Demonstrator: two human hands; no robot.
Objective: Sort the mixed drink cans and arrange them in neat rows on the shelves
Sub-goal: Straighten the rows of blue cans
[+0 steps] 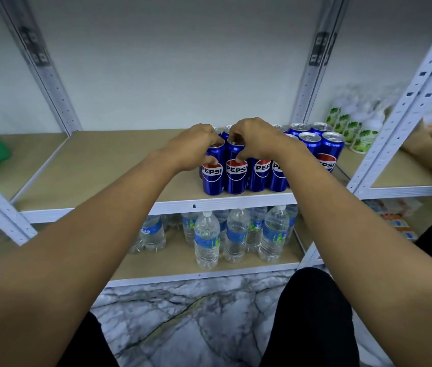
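Both bare forearms reach to the shelf — the left hand curls its grip round the top of the leftmost front can, the right hand pinches the rim of the can beside it. These stand upright in the front row of blue cans — touching, near the shelf's front edge, above water bottles.

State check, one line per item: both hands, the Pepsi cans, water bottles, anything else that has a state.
left hand: grips the leftmost front can from above
right hand: grips the next can from above
Pepsi cans: upright, unopened, grouped in rows on the upper shelf
water bottles: upright, capped, on the lower shelf
white-green bottles: upright, neighbouring bay, blurred
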